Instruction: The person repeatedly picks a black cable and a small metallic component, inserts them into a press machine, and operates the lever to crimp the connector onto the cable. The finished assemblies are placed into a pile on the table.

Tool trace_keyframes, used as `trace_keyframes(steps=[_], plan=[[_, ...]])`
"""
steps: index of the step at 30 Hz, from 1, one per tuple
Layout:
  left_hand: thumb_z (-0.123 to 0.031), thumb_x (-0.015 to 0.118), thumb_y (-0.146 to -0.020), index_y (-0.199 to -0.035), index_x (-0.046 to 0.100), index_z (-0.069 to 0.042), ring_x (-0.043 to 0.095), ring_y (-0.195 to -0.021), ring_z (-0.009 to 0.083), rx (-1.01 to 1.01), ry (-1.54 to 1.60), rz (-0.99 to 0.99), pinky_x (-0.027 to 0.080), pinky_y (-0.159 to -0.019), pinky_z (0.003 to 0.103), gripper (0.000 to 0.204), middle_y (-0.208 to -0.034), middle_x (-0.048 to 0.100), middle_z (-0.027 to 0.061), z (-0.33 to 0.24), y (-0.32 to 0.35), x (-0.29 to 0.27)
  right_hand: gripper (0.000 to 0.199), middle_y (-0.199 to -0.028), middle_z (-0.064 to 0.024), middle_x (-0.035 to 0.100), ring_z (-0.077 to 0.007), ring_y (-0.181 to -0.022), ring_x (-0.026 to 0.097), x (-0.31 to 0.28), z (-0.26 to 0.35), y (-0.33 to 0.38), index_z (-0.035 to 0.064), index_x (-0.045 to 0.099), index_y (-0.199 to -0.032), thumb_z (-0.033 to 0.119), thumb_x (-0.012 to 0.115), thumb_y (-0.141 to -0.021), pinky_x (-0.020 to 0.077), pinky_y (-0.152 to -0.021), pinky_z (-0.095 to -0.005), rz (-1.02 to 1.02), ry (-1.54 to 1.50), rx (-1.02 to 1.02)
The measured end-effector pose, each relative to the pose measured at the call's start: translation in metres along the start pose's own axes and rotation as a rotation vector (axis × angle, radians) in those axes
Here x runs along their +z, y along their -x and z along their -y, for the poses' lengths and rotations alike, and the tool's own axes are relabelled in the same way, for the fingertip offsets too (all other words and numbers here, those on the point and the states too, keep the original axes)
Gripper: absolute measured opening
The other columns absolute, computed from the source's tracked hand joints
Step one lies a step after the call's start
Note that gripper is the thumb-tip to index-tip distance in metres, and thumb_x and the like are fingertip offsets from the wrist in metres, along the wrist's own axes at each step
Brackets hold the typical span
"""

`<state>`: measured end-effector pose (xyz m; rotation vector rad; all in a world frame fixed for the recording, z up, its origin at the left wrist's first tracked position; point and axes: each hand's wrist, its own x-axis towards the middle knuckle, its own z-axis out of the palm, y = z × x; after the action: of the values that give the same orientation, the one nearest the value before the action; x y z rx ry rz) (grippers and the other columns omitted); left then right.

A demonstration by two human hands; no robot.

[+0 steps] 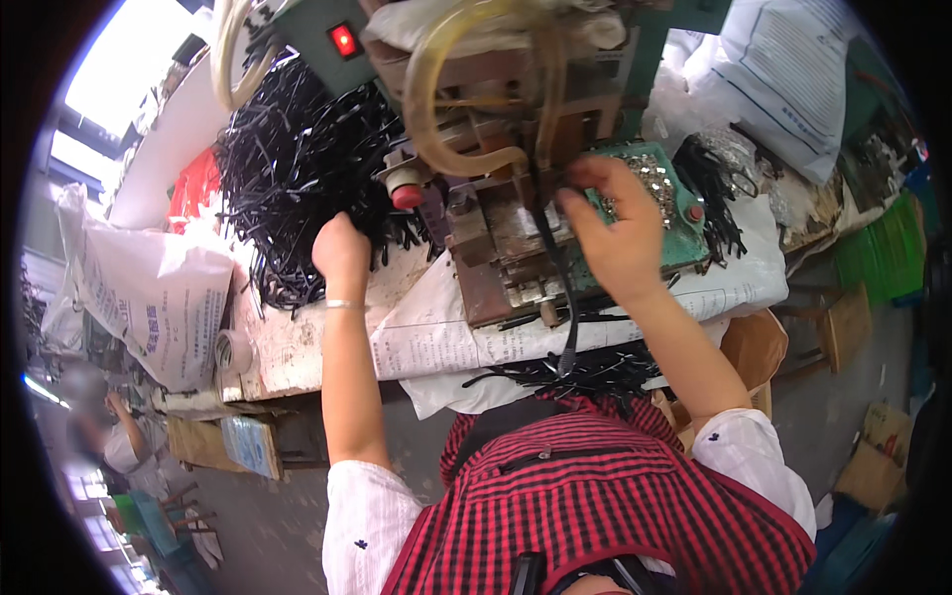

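My left hand (pixel 342 250) is closed at the near edge of a big heap of black eyeglass temples (pixel 288 169); its fingertips are hidden, so what it grips does not show. My right hand (pixel 623 230) is at the bench machine (pixel 496 248), thumb and forefinger drawn together beside its metal fixture (pixel 531 233). What lies between them is blurred. One black temple (pixel 561 288) hangs down from the fixture toward me, just left of those fingers. Under and behind the right hand is a green tray (pixel 684 236) of small shiny metal parts (pixel 650 178).
A red push button (pixel 405 194) sticks out left of the fixture, and a thick yellowish hose (pixel 421 99) loops above. More black temples (pixel 605 369) lie at the bench's front edge, others (pixel 719 198) right of the tray. A white sack (pixel 159 297) and tape roll (pixel 234 351) stand left.
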<state>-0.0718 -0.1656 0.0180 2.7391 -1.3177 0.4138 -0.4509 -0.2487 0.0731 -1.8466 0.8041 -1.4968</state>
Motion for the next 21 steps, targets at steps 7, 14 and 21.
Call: trace_keyframes(steps=[7,14,21], plan=[[-0.027,0.068,-0.094,-0.078,0.07,-0.006,0.07,-0.08,0.035,0.121,-0.06,-0.086,0.055,-0.071,0.05,0.026,-0.081,0.071,0.0124,0.009,0.075,-0.063,0.042,-0.11,-0.011,0.072,-0.0175,-0.098,0.07,0.023,0.028,0.007,-0.0005,0.061,-0.127,0.001,0.075,-0.087,0.0525,-0.089,-0.0316,-0.024,-0.265,0.207],[-0.003,0.068,-0.089,-0.117,0.07,-0.005,0.063,-0.065,0.0158,0.065,0.463,0.18,0.051,-0.061,0.031,0.028,-0.077,0.067,0.0081,0.06,0.136,-0.044,0.062,-0.124,-0.018,0.07,-0.0253,-0.119,0.066,0.011,0.076,0.012,-0.0017,0.045,-0.147,0.001,0.067,-0.089,0.0482,-0.104,-0.0365,0.136,-0.394,0.283],[-0.006,0.068,-0.099,-0.101,0.069,0.001,0.069,-0.077,0.0164,0.276,1.588,-0.304,0.056,-0.07,0.028,0.007,-0.095,0.074,0.0116,-0.078,0.147,-0.151,0.035,-0.112,-0.0178,0.075,-0.03,-0.106,0.074,-0.061,-0.005,0.025,0.0015,0.07,-0.122,-0.002,0.057,-0.09,0.0555,-0.095,-0.0375,0.073,0.242,0.145]])
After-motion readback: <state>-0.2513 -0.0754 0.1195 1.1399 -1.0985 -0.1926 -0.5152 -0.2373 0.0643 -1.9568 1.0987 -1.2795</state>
